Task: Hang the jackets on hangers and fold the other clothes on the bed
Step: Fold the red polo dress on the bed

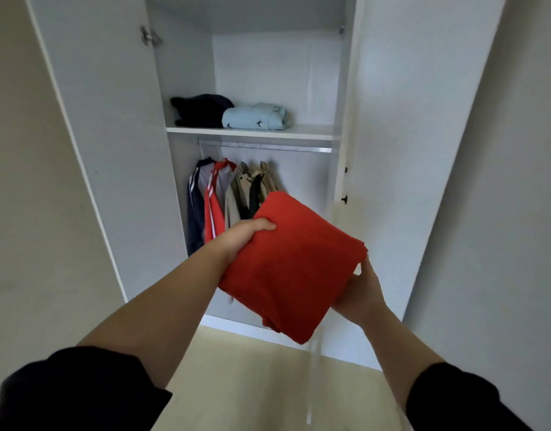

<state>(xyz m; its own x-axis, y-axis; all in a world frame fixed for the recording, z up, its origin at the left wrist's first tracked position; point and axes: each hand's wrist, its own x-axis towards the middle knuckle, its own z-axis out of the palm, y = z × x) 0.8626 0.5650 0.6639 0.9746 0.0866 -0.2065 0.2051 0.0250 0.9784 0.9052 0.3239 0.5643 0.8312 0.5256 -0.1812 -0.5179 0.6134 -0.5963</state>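
I hold a folded red garment point(292, 265) in front of an open white wardrobe point(112, 119). My left hand point(246, 236) grips its left edge, thumb on top. My right hand point(362, 290) holds its right edge from below, fingers mostly hidden under the cloth. On the wardrobe shelf point(308, 132) lie a folded dark navy garment point(201, 110) and a folded light blue garment point(255, 116). Below, several jackets point(227, 194) hang from the rail point(268, 146): navy with white stripes, red, and beige ones.
The wardrobe's left door point(90, 135) and right door point(407, 150) stand open on either side. The shelf's right part is bare. Light wooden floor point(252, 384) lies below. A beige wall point(25, 181) flanks the left.
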